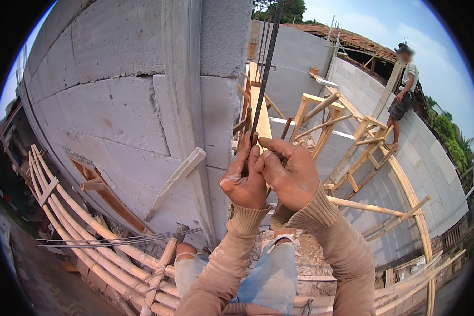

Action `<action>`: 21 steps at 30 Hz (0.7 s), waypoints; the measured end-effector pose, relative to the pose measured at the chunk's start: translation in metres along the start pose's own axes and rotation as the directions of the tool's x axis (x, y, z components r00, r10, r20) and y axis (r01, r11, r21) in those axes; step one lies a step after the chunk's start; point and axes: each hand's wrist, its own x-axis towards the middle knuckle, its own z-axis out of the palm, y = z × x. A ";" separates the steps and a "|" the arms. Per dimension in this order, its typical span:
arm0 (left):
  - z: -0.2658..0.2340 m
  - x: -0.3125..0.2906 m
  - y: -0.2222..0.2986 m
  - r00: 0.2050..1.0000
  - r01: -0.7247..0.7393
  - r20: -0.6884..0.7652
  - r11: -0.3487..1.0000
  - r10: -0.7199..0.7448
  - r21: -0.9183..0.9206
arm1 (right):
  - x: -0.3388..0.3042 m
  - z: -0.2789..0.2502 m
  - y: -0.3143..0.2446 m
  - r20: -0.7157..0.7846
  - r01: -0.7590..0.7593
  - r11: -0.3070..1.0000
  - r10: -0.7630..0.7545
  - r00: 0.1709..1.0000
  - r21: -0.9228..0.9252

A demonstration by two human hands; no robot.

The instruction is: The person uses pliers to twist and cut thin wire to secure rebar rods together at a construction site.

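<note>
Both my hands are together in the middle of the view, in front of the end of a grey block wall. A long, thin, dark rod [267, 73] slants down from the top edge to my fingers. My left hand [246, 181] is closed around its lower end, thumb up. Close beside it on the right, my right hand [294, 171] is curled in a pinch, its fingertips against the rod's end. Whatever the right fingers grip is hidden. A light wooden plank [258, 105] stands just behind the rod.
The block wall [116, 116] fills the left, with a wooden brace [175, 183] leaning on it. Bamboo poles [97, 253] and thin rods [121, 241] lie low left. Wooden scaffolding [361, 139] stands right, where another person [403, 87] is perched high. Rubble [313, 253] lies below.
</note>
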 end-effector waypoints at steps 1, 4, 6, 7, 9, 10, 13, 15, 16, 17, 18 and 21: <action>-0.003 -0.002 0.002 0.999 0.013 0.045 0.999 -0.015 0.043 | -0.002 0.003 0.001 0.000 -0.027 0.997 0.027 1.000 0.078; -0.010 -0.003 0.009 0.988 -0.098 0.146 0.953 0.058 0.288 | -0.005 0.001 -0.003 0.022 -0.153 0.944 0.153 0.988 0.292; -0.013 0.002 0.012 0.937 -0.349 0.226 0.746 0.267 0.567 | -0.006 -0.001 -0.009 0.049 -0.213 0.902 0.210 0.977 0.376; -0.012 0.004 0.013 0.923 -0.384 0.208 0.733 0.324 0.561 | -0.007 0.000 -0.013 0.062 -0.225 0.891 0.219 0.974 0.395; -0.005 0.005 0.007 0.886 -0.449 0.172 0.706 0.430 0.548 | -0.008 0.000 -0.014 0.066 -0.232 0.878 0.225 0.972 0.420; -0.003 0.005 0.003 0.887 -0.449 0.165 0.726 0.431 0.521 | -0.007 0.001 -0.011 0.058 -0.225 0.876 0.222 0.973 0.427; 0.000 0.001 -0.007 0.897 -0.440 0.174 0.773 0.407 0.458 | -0.007 0.004 -0.006 0.012 -0.198 0.867 0.217 0.976 0.458; -0.002 0.001 -0.011 0.906 -0.423 0.218 0.788 0.362 0.448 | -0.009 0.007 -0.005 -0.019 -0.188 0.855 0.225 0.974 0.483; -0.001 0.000 -0.010 0.915 -0.404 0.206 0.815 0.348 0.416 | -0.010 0.008 -0.005 -0.032 -0.189 0.847 0.235 0.971 0.497; 0.000 0.000 -0.009 0.923 -0.383 0.195 0.840 0.332 0.383 | -0.011 0.009 -0.005 -0.046 -0.189 0.839 0.246 0.968 0.510; -0.001 0.000 -0.007 0.930 -0.365 0.185 0.862 0.318 0.353 | -0.012 0.013 -0.005 -0.049 -0.178 0.832 0.238 0.970 0.525; -0.011 0.004 -0.023 0.934 -0.345 0.167 0.921 0.317 0.182 | -0.015 0.025 -0.007 -0.044 -0.162 0.826 0.219 0.975 0.540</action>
